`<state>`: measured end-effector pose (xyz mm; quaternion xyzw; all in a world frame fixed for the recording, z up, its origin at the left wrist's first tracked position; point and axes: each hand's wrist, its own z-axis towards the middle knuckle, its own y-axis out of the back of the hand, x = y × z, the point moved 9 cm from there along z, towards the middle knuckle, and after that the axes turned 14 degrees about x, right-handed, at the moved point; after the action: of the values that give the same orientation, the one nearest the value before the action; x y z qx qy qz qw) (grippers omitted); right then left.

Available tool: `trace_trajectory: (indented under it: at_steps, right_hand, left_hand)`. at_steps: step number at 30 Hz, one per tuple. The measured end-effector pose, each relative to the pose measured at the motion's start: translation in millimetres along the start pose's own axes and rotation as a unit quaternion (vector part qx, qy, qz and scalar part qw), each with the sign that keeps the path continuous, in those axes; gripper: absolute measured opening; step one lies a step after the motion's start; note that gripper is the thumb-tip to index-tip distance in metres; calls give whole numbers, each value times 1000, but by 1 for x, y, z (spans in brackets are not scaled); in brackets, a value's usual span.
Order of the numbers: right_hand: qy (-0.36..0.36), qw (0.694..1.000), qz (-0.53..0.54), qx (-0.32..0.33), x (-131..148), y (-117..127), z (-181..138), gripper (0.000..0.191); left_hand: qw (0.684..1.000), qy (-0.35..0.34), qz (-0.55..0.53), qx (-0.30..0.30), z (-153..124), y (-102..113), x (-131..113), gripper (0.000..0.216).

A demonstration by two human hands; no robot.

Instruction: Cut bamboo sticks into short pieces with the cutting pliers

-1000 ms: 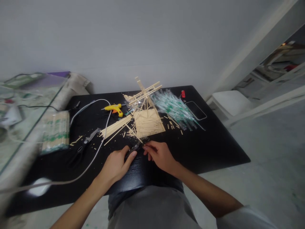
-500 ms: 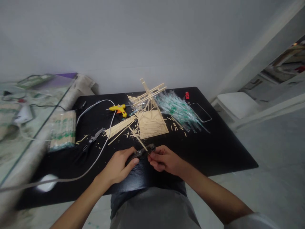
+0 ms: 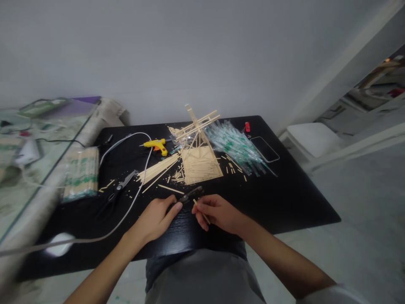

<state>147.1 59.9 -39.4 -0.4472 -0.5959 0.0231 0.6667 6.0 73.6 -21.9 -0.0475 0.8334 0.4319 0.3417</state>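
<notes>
My left hand (image 3: pixel 160 217) is closed around the handles of dark pliers (image 3: pixel 191 194), their jaws pointing right. In my right hand (image 3: pixel 218 213) a short wooden stick (image 3: pixel 202 212) is pinched between thumb and fingers, apart from the jaws. A longer cut stick (image 3: pixel 171 189) lies on the table just beyond the pliers. Behind it stands a windmill-like frame of sticks (image 3: pixel 196 126) by a flat square stick panel (image 3: pixel 193 156) with loose sticks on it.
On the black table (image 3: pixel 268 198) lie a yellow glue gun (image 3: pixel 156 145), scissors (image 3: pixel 117 192), a bundle of loose sticks (image 3: pixel 160 169), clear-green wrappers (image 3: pixel 236 145), a phone (image 3: pixel 265 148) and a packed stick bundle (image 3: pixel 81 173). A white cable (image 3: pixel 139 192) crosses the left side.
The stick that stood between the pliers is now in two: its longer part lies on the table, and a short piece is in my right hand, which has drawn slightly away from the jaws.
</notes>
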Motion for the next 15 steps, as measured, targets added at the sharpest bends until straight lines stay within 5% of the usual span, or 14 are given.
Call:
trace_trajectory:
  at_steps: [5, 11, 15]
  right_hand:
    - [0, 990, -115, -76, 5, 20, -5, 39]
    - [-8, 982, -153, -112, 3, 39, -11, 41]
    - [-1, 971, -194, -143, 10, 50, -17, 38]
  left_hand:
    - [998, 61, -4, -3, 5, 1, 16, 53]
    - [984, 142, -17, -104, 3, 26, 48, 35]
    - [975, 190, 15, -111, 3, 34, 66, 29]
